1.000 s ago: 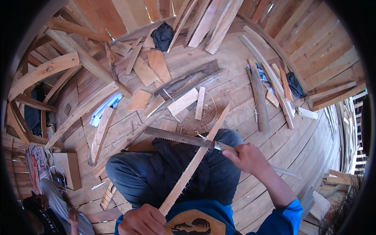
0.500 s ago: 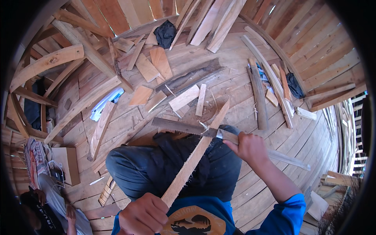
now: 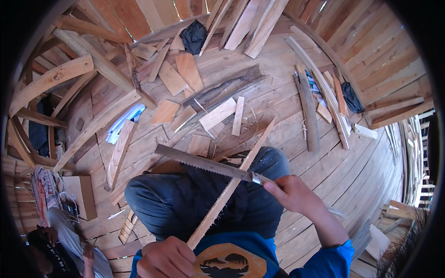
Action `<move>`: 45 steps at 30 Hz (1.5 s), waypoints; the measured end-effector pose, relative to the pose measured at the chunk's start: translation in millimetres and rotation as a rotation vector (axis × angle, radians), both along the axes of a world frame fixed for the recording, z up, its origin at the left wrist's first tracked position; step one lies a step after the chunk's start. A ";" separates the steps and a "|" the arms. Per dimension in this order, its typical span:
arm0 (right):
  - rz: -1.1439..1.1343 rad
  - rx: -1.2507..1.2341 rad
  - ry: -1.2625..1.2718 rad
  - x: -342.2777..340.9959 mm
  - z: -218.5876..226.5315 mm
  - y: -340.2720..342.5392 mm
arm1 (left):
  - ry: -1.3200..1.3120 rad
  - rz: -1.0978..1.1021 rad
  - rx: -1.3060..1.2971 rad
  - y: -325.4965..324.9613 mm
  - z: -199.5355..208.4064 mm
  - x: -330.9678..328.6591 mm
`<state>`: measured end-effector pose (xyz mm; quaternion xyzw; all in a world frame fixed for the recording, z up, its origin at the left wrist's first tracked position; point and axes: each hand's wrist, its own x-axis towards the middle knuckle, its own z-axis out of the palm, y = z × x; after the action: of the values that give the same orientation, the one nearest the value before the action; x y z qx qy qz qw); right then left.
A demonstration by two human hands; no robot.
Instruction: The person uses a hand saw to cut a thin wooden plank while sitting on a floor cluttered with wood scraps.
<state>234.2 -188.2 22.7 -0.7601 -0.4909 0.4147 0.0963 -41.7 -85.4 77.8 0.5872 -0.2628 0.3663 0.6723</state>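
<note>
My left hand (image 3: 168,257) is closed around the near end of a long, narrow wooden strip (image 3: 214,209), which slants up and away to the right over my lap. Its edge looks rough and splintered. In my right hand (image 3: 294,195), the fingers wrap the handle of a saw (image 3: 199,162). The toothed blade lies across the strip near my right knee and points to the left, teeth toward me. Behind my right hand the handle's far end is blurred. Dark cloth (image 3: 204,190) lies between my jeans-covered knees.
Loose board offcuts (image 3: 218,115) and a dark curved slab (image 3: 232,88) are on the plank floor. Wooden framing (image 3: 104,127) stands at left, near a cardboard box (image 3: 79,197) and another seated person (image 3: 60,245). Long timbers (image 3: 307,113) lie at right; a black bag (image 3: 193,37) sits far back.
The saw has slid left across the strip and tilted, its tip now farther left and its handle lower. My right hand moved slightly down and left. The left hand keeps its grip.
</note>
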 end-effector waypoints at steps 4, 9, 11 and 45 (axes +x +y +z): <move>-0.039 0.022 -0.321 29.3 -33.2 8.0 | -0.060 -0.078 0.015 -2.5 3.4 11.3; 0.051 0.039 -0.273 6.1 -15.9 4.9 | -0.104 -0.050 0.008 -3.4 -3.8 10.6; 0.199 0.119 -0.157 -17.0 1.7 -4.0 | -0.103 -0.056 0.028 1.4 -6.8 9.2; -0.027 0.125 -0.477 41.4 -54.9 3.8 | -0.015 0.006 0.001 -6.9 -16.2 14.3</move>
<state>275.6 -184.4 -32.2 -0.8356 -0.5142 0.1908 0.0301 -27.4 -92.2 61.7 0.5856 -0.2664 0.3727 0.6687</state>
